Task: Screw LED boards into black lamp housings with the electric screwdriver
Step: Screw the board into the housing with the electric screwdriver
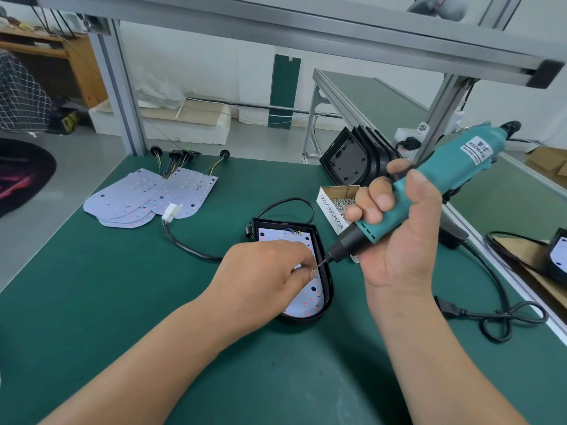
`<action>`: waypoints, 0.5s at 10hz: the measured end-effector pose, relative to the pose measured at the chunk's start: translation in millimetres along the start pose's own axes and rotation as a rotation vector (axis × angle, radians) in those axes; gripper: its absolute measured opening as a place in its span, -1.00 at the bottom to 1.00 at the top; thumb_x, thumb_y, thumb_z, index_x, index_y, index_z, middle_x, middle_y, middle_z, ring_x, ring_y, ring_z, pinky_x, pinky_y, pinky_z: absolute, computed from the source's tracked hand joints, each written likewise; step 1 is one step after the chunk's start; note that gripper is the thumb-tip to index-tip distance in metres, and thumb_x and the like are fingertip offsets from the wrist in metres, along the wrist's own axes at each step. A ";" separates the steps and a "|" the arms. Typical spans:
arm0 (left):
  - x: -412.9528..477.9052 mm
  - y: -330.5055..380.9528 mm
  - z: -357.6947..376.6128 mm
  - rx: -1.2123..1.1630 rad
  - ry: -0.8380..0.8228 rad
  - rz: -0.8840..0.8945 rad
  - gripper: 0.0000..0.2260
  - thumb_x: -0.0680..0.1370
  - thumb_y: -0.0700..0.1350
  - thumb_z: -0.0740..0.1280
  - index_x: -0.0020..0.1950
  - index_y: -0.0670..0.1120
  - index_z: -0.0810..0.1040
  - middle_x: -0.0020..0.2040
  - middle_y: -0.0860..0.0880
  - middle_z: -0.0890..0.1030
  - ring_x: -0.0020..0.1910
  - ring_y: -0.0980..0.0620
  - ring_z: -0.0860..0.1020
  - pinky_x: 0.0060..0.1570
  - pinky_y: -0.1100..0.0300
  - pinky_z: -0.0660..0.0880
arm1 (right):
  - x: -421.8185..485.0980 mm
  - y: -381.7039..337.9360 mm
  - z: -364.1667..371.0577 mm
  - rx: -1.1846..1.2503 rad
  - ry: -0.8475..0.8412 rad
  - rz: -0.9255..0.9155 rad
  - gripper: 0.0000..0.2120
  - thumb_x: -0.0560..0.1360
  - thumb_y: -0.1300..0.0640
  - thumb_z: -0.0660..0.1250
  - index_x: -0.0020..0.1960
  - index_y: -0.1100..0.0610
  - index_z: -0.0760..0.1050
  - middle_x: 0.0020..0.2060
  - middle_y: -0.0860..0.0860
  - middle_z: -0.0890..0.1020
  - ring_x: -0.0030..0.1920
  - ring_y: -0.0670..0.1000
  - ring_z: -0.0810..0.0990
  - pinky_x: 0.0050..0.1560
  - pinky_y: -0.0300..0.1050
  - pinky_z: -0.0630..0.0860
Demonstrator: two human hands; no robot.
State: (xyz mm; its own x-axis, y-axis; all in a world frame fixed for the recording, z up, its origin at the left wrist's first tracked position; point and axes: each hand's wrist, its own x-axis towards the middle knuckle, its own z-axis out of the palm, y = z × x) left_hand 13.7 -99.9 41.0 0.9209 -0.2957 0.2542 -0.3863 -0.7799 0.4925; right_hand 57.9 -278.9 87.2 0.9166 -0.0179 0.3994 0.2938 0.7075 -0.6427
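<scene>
Green bench mat [122,302], lower frame | left hand [260,271], centre, fingertips pinching a small screw [312,270] at the bit tip | LED board [308,302] seated in black lamp housing [329,289], centre: probably thin, light, fragile LEDs; best steadied by the housing rim | right hand [402,240] clenched round tilted electric screwdriver [454,170] | screw box [333,207] beyond | spare LED boards [144,197], upper left

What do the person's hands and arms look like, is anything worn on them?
Nothing is worn. The left hand and right hand are bare, with no gloves, rings or wristbands showing. Both forearms are uncovered to the frame's edge, with no sleeves in view. The visible fingernails are short.
</scene>
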 end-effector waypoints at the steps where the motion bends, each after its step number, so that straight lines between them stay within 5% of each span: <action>1: -1.3 0.2 -1.0 -0.016 -0.003 0.011 -0.86 0.68 0.12 0.29 0.15 0.19 0.62 -0.19 0.52 0.47 -0.22 0.38 0.46 -0.27 0.27 0.27 | -0.4 -0.3 0.8 -0.001 0.017 -0.001 -0.87 0.66 0.06 0.18 0.06 0.06 0.48 -0.37 -0.06 0.36 -0.41 -0.05 0.34 -0.28 -0.12 0.48; 2: -2.2 -0.2 -2.2 -0.043 -0.026 0.010 -0.79 0.65 0.14 0.33 0.28 0.26 0.58 -0.27 0.29 0.50 -0.20 0.42 0.45 -0.28 0.37 0.24 | -0.3 -1.3 1.1 -0.003 0.026 -0.007 -0.86 0.66 0.06 0.18 0.06 0.07 0.48 -0.37 -0.06 0.36 -0.41 -0.05 0.34 -0.27 -0.11 0.48; 3: -3.6 -0.5 -2.7 -0.076 -0.030 0.004 -0.69 0.59 0.18 0.40 0.33 0.28 0.56 -0.22 0.30 0.48 -0.22 0.38 0.45 -0.29 0.34 0.23 | 0.1 -2.3 0.8 -0.002 0.029 -0.013 -0.87 0.66 0.07 0.18 0.07 0.08 0.47 -0.37 -0.05 0.36 -0.41 -0.05 0.33 -0.27 -0.11 0.48; 5: -5.3 -0.3 -1.7 -0.180 0.027 0.010 -0.87 0.61 0.15 0.42 0.15 0.24 0.64 -0.26 0.31 0.48 -0.26 0.23 0.46 -0.28 0.27 0.25 | 1.2 -3.7 -0.5 -0.002 0.036 -0.025 -0.87 0.67 0.07 0.17 0.07 0.08 0.47 -0.36 -0.04 0.36 -0.41 -0.05 0.33 -0.27 -0.11 0.48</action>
State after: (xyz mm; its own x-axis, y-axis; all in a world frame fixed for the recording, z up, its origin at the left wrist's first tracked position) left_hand 8.9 -97.1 41.0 0.9161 -0.2862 0.2809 -0.4010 -0.6651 0.6299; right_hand 58.1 -281.9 89.7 0.9184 -0.0609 0.3909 0.3169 0.7050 -0.6345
